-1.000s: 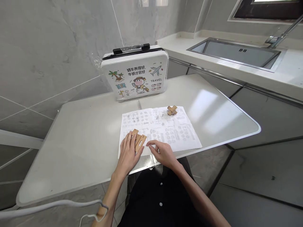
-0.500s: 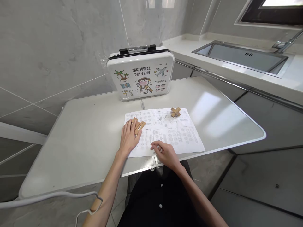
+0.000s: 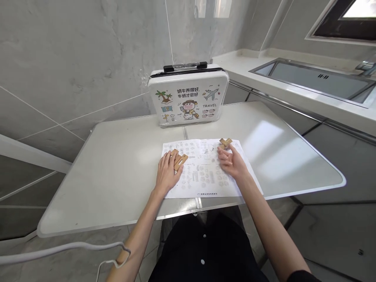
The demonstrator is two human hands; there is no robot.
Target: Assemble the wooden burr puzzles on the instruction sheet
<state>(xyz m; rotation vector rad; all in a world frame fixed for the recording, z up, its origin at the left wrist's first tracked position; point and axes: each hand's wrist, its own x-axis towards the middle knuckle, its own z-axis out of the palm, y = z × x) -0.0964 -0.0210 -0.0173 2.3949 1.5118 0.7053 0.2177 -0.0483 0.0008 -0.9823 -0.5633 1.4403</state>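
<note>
My left hand [image 3: 169, 174] lies with its fingers stretched over flat wooden puzzle pieces [image 3: 180, 161], one with a slot. The fingers cover part of these pieces, and the thumb is out to their right. My right hand [image 3: 233, 162] is at the near side of a cross-shaped wooden puzzle [image 3: 225, 142]. Its thumb and forefinger are apart beside the puzzle, the other fingers bent; I cannot tell whether they touch it. Beneath both lies a white printed instruction sheet [image 3: 205, 188] with rows of small diagrams.
A white cartoon-printed case [image 3: 189, 98] in clear wrap stands at the back of the folding table [image 3: 117, 168]. Behind and to the right is a counter with a sink [image 3: 311, 76]. A white cable [image 3: 67, 246] crosses my left forearm at the lower left.
My right hand has moved from the sheet's near edge, forward and right to the cross-shaped puzzle, its fingers opening. My left hand stays on the flat pieces. The view has shifted slightly.
</note>
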